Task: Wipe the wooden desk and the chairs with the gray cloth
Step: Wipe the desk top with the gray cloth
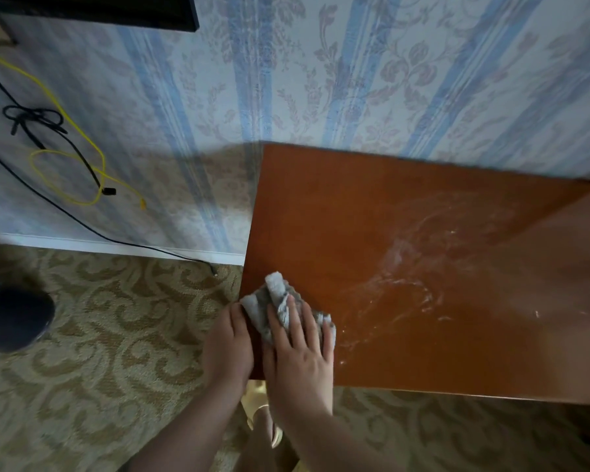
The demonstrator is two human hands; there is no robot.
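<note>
The right hand [298, 349] is laid flat on the cloth [280, 306], fingers straight and spread, and the cloth is pressed by it onto the desk [406, 233] at the near left corner. The left hand [228, 345] is set just beside it at the desk's left edge, fingers extended, their tips touching the cloth's left end; whether that end is pinched or only steadied cannot be told. The cloth is bunched, with one fold raised beyond the fingertips and part of it reaching the edge.

To the right of the hands, pale smears and specks [413, 287] are seen across the wood, so that stretch is judged not yet clean. No chairs are in view, so they are judged untouched.

Several risks can be named. Because the cloth is wadded, only a small face is likely pressed to the wood, and the residue may be spread rather than lifted. Because it sits at the corner, it could be pushed over the edge and dropped onto the carpet [116, 335]. Loosened specks may likewise be swept onto the carpet. Cables [65, 137] hang on the wall [321, 80] to the left, well apart from the hands, and are judged no hazard here.
</note>
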